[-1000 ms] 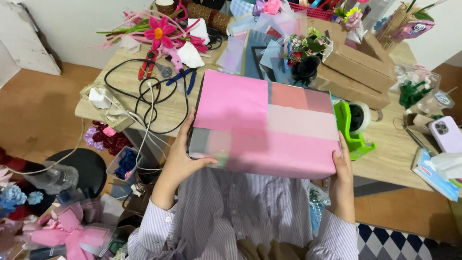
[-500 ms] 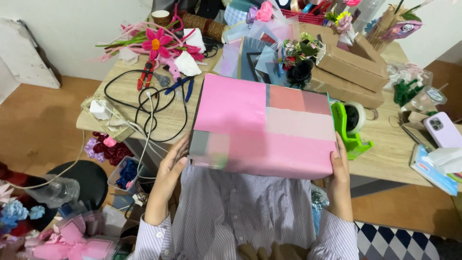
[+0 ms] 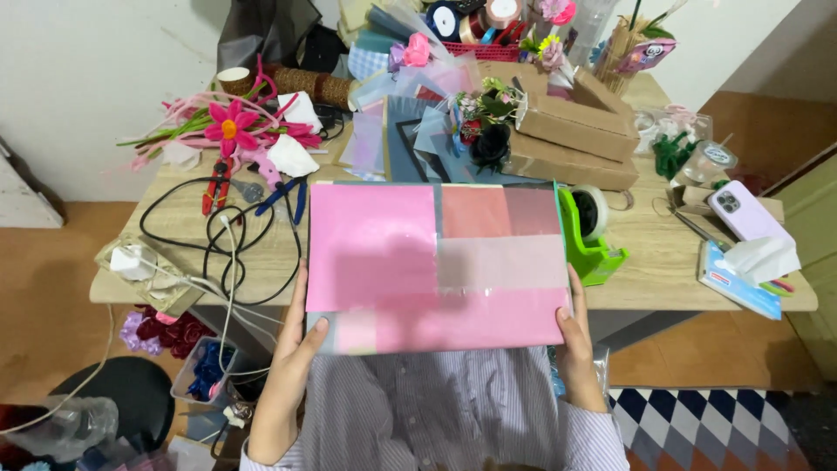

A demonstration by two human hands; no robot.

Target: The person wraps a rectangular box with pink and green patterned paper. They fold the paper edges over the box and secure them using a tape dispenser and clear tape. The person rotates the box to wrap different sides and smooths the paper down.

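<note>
A stack of pink and pale pink paper sheets [image 3: 410, 253] is held flat in front of me, above the table's near edge. My left hand [image 3: 295, 349] grips its lower left corner, thumb on top. My right hand [image 3: 575, 336] holds the lower right edge the same way. Both sleeves are striped. The sheets hide the part of the wooden table [image 3: 654, 262] beneath them.
A green tape dispenser [image 3: 588, 235] stands just right of the sheets. Black and white cables [image 3: 218, 253], red pliers [image 3: 215, 185] and pink pipe-cleaner flowers [image 3: 228, 129] lie at left. Cardboard boxes [image 3: 567, 131], a tissue pack [image 3: 748, 270] and a phone [image 3: 738, 214] sit at right.
The sheets have levelled out from a tilt and now lie square to me. Both hands kept their hold on the lower corners.
</note>
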